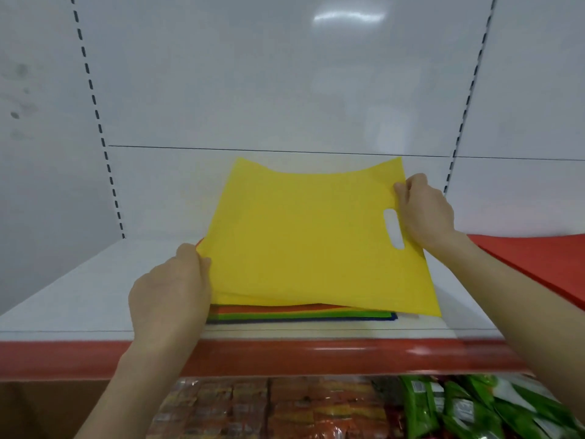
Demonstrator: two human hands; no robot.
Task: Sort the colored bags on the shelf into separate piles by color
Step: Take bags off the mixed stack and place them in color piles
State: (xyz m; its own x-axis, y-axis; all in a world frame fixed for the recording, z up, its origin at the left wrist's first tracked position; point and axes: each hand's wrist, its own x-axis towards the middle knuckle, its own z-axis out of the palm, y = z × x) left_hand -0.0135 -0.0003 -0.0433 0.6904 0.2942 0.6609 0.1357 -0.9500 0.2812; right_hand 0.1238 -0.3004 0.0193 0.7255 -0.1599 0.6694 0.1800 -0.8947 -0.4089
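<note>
A flat yellow bag [304, 236] with a cut-out handle slot lies tilted on top of a stack of bags [300, 314] on the white shelf [72, 293]. Orange, green and dark blue edges show under it at the front. My left hand [171, 293] grips the yellow bag's near left edge. My right hand [424, 207] pinches its right edge beside the handle slot. A red-orange bag pile [538, 261] lies on the shelf to the right, partly cut off by the frame.
The shelf has a red front lip [285, 356] and a white back panel with slotted uprights [104, 144]. Below the shelf sit packaged goods, reddish packs [285, 407] and green packets [468, 407]. Bare shelf surface lies to the left of the stack.
</note>
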